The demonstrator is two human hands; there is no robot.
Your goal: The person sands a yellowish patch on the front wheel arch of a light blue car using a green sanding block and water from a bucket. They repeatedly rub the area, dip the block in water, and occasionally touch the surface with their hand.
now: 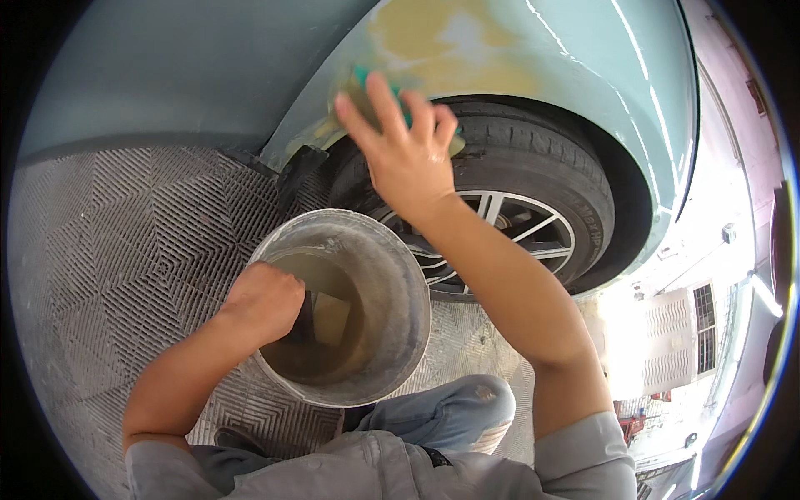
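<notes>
My right hand (408,154) is spread over a green and yellowish sponge pad (361,77), partly hidden and blurred by motion, against the car's fender (575,50) just above the wheel arch. Yellowish-tan filler patches (442,42) show on the pale blue-green fender. Over the left side of a grey bucket (392,283), my left hand (265,302) is closed in a fist. A dark flat thing (306,321) shows below its fingers, too hidden to name. Beside that, a pale square piece (332,319) sits in the murky water (300,358).
The tyre (533,154) and its spoked rim (533,229) are right behind the bucket. A grey-blue car panel (192,75) spans the upper left. Ridged floor tiles (142,242) lie on the left. My bent knee (467,408) is close to the bucket's near side.
</notes>
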